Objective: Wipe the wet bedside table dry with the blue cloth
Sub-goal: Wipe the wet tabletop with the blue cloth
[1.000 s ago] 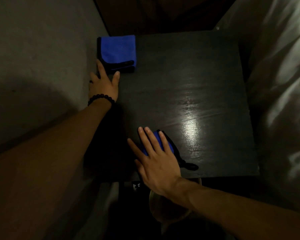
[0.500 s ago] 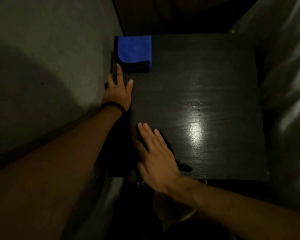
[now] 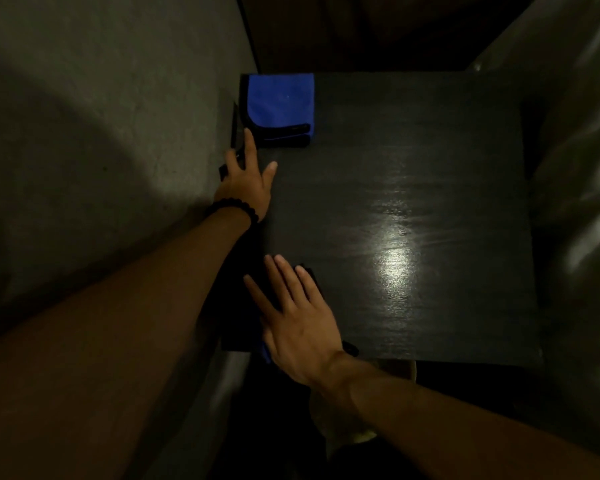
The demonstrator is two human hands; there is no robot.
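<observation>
both hands lie flat, grip wide: right hand [image 3: 300, 327] pressing a blue cloth [image 3: 266, 351], left hand [image 3: 246, 185] on the bedside table [image 3: 413, 168]

A blue cloth [image 3: 278, 105] with black edging, a black table [image 3: 430, 140], a black bead bracelet [image 3: 234, 206].

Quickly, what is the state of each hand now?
Left hand: open, flat on the table's left edge.
Right hand: open, pressing a cloth.

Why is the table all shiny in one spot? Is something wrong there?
The bedside table has a streaky, glossy patch right of the middle; it looks like leftover wetness. The right hand presses a cloth at the near left corner, away from the patch.
</observation>
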